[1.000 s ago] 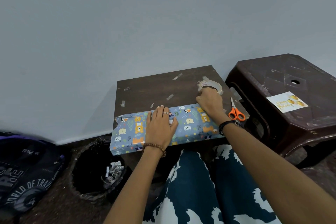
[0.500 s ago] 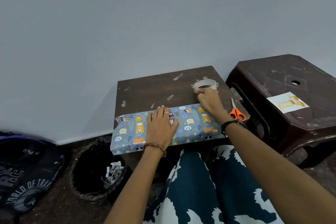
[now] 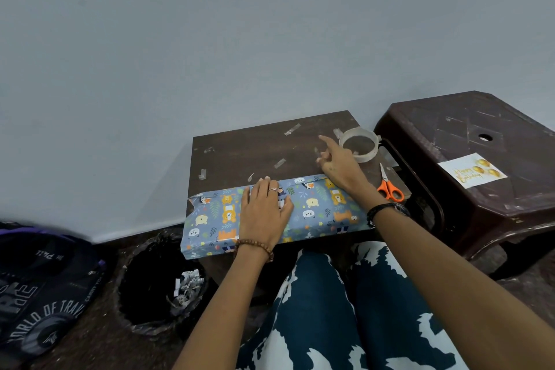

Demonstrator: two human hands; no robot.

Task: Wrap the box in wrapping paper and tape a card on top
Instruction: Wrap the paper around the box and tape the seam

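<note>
The box (image 3: pixel 315 210), wrapped in blue paper with animal prints, lies along the near edge of a small dark table (image 3: pixel 240 150). My left hand (image 3: pixel 265 213) presses flat on the box's top, fingers straight over the paper seam. My right hand (image 3: pixel 339 165) hovers above the table just behind the box's right end, fingers spread and index finger pointing away. A clear tape roll (image 3: pixel 359 144) lies on the table right beside that hand, apart from it. The white birthday card (image 3: pixel 471 173) with gold balloons lies on the brown stool at the right.
Orange-handled scissors (image 3: pixel 389 188) lie at the table's right edge. Several short tape strips (image 3: pixel 292 129) stick to the tabletop. A brown plastic stool (image 3: pixel 480 213) stands to the right. A black-lined bin (image 3: pixel 156 279) and a dark bag (image 3: pixel 39 288) sit on the floor at the left.
My right hand has let go of the tape roll and pulled back left with its fingers spread; the roll now lies further right on the table. My left hand has stayed on the box.
</note>
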